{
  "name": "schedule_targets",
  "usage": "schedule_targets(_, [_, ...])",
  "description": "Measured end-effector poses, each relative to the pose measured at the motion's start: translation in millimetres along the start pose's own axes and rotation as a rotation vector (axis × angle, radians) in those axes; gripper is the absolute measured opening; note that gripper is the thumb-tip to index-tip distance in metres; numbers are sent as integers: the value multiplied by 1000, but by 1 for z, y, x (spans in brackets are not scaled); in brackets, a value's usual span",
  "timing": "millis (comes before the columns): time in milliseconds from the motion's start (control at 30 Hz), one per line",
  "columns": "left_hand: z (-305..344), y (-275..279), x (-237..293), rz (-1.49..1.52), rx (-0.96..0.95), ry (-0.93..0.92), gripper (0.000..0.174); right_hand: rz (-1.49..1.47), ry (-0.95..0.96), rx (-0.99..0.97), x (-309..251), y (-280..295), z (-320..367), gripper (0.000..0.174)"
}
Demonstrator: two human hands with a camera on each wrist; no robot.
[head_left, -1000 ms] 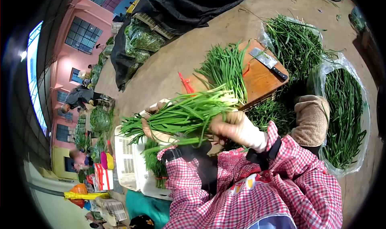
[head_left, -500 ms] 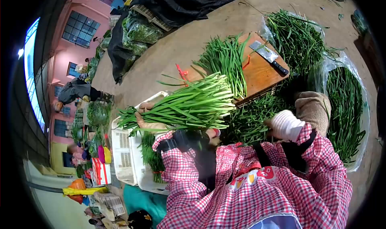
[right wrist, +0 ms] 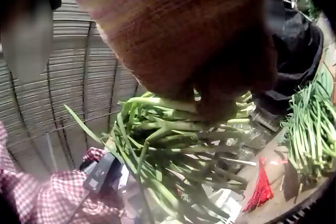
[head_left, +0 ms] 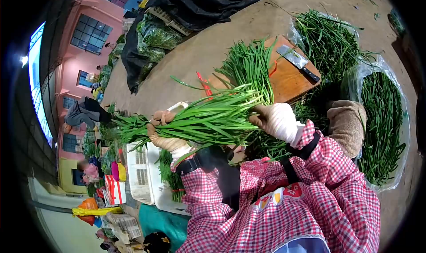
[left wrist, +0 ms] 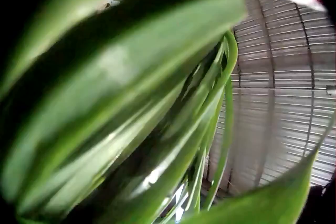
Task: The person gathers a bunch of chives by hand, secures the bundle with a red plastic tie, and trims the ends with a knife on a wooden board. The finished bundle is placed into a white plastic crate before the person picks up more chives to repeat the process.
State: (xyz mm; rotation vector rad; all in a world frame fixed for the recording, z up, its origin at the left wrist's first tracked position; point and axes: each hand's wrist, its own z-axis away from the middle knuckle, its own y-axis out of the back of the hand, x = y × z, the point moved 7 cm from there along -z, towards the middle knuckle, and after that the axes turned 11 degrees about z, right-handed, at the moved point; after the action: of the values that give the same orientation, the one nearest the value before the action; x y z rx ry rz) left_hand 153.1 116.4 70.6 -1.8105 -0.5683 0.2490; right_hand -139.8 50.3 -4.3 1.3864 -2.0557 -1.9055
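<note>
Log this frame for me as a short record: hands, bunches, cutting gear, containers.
left hand: curled around the leafy part of the held bunch; hand
right hand: wrapped in white; curled fingers at the bunch's pale stem ends; hand
second bunch: lies on the wooden board; bunch
cleaver: flat on the board, black handle; cleaver
red ties: beside the second bunch; ties
white crate: on the left; crate
plastic bag: on the right, open, full of greens; bag

1 loose bunch of pale-ended green leaves, probably chives, is held sideways near a white crate.
</note>
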Motion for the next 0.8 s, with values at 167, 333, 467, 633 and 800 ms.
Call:
schedule_targets(167, [6,-6,3,-235,32,-114,24,7,43,-100,-8,-12,0,37])
schedule_targets(333, [15,6,-1,-128,159,-127,27,-98,41,178,-4,-3,-8,35])
schedule_targets(467, [23,18,3,-436,168,-135,26,-286,-72,198,-3,-6,-14,37])
schedule_targets(633, [21,42,13,-310,194,-114,35,-610,-177,-4,6,-25,-21,29])
schedule_targets(800, [17,33,12,-533,241,-120,24,-1130,-272,-417,11,-36,1,13])
